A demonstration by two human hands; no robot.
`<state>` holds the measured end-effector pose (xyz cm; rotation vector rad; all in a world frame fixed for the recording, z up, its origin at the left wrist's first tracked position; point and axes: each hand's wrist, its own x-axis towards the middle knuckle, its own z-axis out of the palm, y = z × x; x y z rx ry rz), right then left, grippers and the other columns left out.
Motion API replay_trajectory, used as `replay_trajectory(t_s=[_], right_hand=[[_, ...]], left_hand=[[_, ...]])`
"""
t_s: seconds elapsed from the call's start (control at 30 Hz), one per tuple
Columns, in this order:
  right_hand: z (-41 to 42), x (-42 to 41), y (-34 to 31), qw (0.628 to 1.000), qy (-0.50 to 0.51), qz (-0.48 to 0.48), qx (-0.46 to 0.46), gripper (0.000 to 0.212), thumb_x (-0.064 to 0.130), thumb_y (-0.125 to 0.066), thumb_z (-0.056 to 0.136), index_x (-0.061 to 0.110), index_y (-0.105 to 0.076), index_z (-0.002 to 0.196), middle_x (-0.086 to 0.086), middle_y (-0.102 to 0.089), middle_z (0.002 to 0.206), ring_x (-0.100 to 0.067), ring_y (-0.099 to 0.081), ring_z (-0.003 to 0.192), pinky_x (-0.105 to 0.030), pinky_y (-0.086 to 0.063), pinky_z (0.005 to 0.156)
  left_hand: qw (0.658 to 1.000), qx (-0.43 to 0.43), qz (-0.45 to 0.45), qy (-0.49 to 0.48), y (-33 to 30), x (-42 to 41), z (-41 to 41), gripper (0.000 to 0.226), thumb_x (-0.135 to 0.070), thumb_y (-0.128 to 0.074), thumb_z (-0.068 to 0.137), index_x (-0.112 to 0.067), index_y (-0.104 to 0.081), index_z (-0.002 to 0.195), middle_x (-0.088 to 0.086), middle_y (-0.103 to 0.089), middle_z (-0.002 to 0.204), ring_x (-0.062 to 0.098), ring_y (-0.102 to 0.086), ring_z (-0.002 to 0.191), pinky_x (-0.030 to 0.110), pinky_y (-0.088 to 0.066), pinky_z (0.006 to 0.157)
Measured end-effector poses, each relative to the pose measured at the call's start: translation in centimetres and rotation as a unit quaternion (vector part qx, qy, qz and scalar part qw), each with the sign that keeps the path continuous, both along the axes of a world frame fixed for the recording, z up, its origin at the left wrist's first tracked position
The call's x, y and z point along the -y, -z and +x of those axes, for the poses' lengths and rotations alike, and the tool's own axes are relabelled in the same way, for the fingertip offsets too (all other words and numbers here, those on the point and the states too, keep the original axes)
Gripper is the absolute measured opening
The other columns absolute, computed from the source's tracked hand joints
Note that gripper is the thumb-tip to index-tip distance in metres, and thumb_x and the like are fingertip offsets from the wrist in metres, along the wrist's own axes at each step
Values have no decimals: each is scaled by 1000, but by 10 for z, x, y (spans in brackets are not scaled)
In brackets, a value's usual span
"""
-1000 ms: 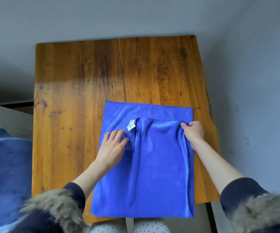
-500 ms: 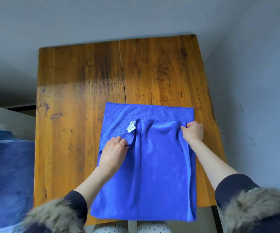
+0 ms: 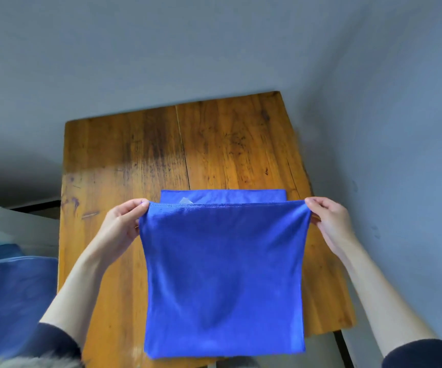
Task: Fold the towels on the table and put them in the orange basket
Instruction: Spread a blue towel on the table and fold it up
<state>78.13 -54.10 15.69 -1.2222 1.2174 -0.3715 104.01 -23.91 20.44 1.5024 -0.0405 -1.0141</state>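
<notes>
Nearest the camera, two dark sleeves [image 3: 55,341] frame the bottom corners, with a tuft of pale fur trim [image 3: 28,363] at the lower left. Bare forearms reach forward from them over the tabletop [image 3: 124,160], a worn wooden surface with dark stains and a seam running along its length.

Between the forearms hangs the blue towel [image 3: 222,274]. Its near layer is lifted and stretched flat, the lower end trailing down past the near edge of the tabletop. The left hand [image 3: 120,227] has a closed grip on the towel's upper left corner, thumb and fingers pinching the hemmed edge. The right hand [image 3: 330,221] pinches the upper right corner the same way, its grip closed on the cloth, so the top hem runs taut and nearly level between the two hands.

Just beyond that raised hem, a far strip of the same towel lies flat on the tabletop, and a small white tag [image 3: 185,200] shows on it, blurred.

To the left, beside the tabletop, sits something covered in dark blue fabric [image 3: 10,296]. Farther off, past the tabletop's far edge, is a plain grey floor [image 3: 214,43]
</notes>
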Motion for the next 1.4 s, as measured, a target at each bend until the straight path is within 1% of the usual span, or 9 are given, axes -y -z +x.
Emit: replay_trajectory(t_s=[0.17,0.3,0.43,0.6,0.8,0.9,1.03,1.27,1.4], right_hand=[[11,27,-2,998,-43,-45,-27,7,11,-62,88,11,-69,88,-4,-67,79,-14,-60,71,-25,-48,66],[32,37,24,980,-112,-91,-137,11,6,-59,88,8,-67,95,-7,-65,91,-11,-58,71,-14,-48,57],[44,39,48,961,-120,-135,-209,6,14,-58,90,14,-63,94,-2,-62,97,-20,-58,91,-35,-53,82],[55,40,65,970,-113,-88,-196,6,15,-58,91,15,-63,92,-1,-62,97,-20,-58,95,-33,-50,83],[63,38,69,977,-120,-45,-168,6,13,-60,88,12,-66,91,-2,-64,96,-16,-58,91,-23,-44,68],[68,39,66,978,-124,-25,-164,4,11,-62,87,12,-66,87,-1,-64,93,-10,-57,84,-20,-41,61],[70,40,65,975,-138,-9,-175,5,10,-63,85,9,-67,88,0,-63,93,-9,-57,83,-17,-40,62],[65,37,58,984,-104,-6,-142,9,14,-58,90,11,-66,94,-6,-66,101,-20,-61,98,-36,-50,89],[54,36,47,991,-71,12,-115,6,13,-61,88,16,-65,85,-3,-65,97,-20,-60,98,-36,-49,90]], left_hand=[[986,124,101,35,7,25,23,14,-18,-59,90,-15,-66,79,-6,-62,68,3,-55,58,15,-49,55],[937,237,247,63,48,51,35,11,-16,-60,89,-9,-66,83,9,-66,83,22,-62,75,37,-55,76],[889,319,317,86,80,66,43,11,-18,-60,88,-11,-64,81,10,-67,89,25,-58,82,30,-43,75],[862,333,361,128,105,74,57,14,-19,-63,86,-7,-70,89,20,-62,101,34,-56,97,34,-43,84],[868,308,369,125,119,82,58,4,-10,-66,82,-6,-67,81,21,-58,105,19,-39,94,24,-33,81],[861,316,377,132,119,83,57,7,-7,-65,81,-9,-63,75,16,-61,88,29,-44,105,27,-33,77],[840,325,406,154,119,84,55,5,-9,-65,81,-11,-63,77,18,-63,97,34,-50,104,34,-42,83],[912,193,353,82,109,80,49,13,-7,-67,78,-10,-60,68,5,-58,65,21,-50,59,27,-39,56],[948,95,285,108,93,63,51,16,-3,-70,79,-8,-60,68,6,-56,67,16,-45,61,24,-38,56]])
